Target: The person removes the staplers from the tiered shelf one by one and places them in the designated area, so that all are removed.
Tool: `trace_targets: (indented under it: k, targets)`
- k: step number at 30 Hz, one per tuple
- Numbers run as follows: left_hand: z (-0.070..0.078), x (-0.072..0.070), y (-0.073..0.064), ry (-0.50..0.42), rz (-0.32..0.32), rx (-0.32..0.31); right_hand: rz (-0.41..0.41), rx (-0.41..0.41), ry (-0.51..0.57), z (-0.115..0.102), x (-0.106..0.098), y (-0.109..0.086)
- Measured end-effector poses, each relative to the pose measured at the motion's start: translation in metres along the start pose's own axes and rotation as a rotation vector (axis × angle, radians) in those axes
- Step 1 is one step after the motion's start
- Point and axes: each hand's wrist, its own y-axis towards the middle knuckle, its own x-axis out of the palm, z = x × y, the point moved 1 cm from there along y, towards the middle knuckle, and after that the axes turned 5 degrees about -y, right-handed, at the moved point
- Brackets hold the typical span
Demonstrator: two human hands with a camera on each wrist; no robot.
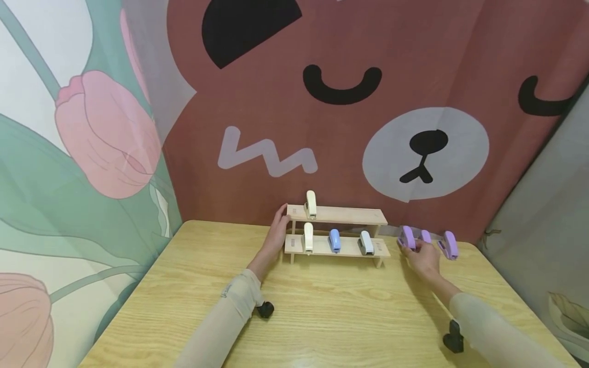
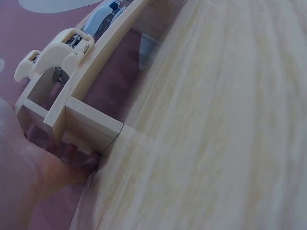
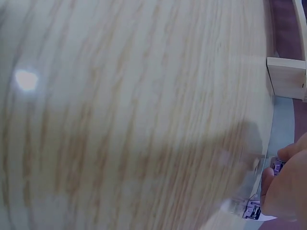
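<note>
My left hand (image 1: 276, 232) holds the left end of a two-tier wooden stand (image 1: 340, 213), its thumb near the leg (image 2: 93, 122) in the left wrist view. A cream stapler (image 1: 311, 204) stands on the upper shelf. Along the lower shelf are a cream stapler (image 1: 308, 238), a blue stapler (image 1: 335, 240) and a pale grey stapler (image 1: 366, 243). Right of the stand, my right hand (image 1: 424, 259) pinches a purple stapler (image 1: 407, 237). Another purple stapler (image 1: 425, 236) is partly hidden behind that hand, and a third purple stapler (image 1: 448, 245) stands to its right.
The wood-grain table (image 1: 303, 317) meets a bear-print curtain (image 1: 257, 194) behind the stand. A flower-print curtain (image 1: 83, 214) hangs at the left and a grey one (image 1: 543, 204) at the right. Black camera mounts (image 1: 265, 309) sit on both wrists.
</note>
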Motion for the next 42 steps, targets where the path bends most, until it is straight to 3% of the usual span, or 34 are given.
trace_targets:
  k: [11, 29, 42]
  targets:
    - [0.002, 0.001, -0.002, -0.009, 0.012, 0.000, 0.006, -0.003, -0.027, 0.001, 0.002, -0.003]
    - [0.000, 0.000, -0.003, -0.004, 0.000, -0.005, -0.123, 0.015, -0.087, 0.004, 0.000, -0.001]
    - [0.000, 0.001, -0.001, 0.013, 0.013, 0.020, -0.216, -0.055, -0.126, -0.004, -0.015, -0.008]
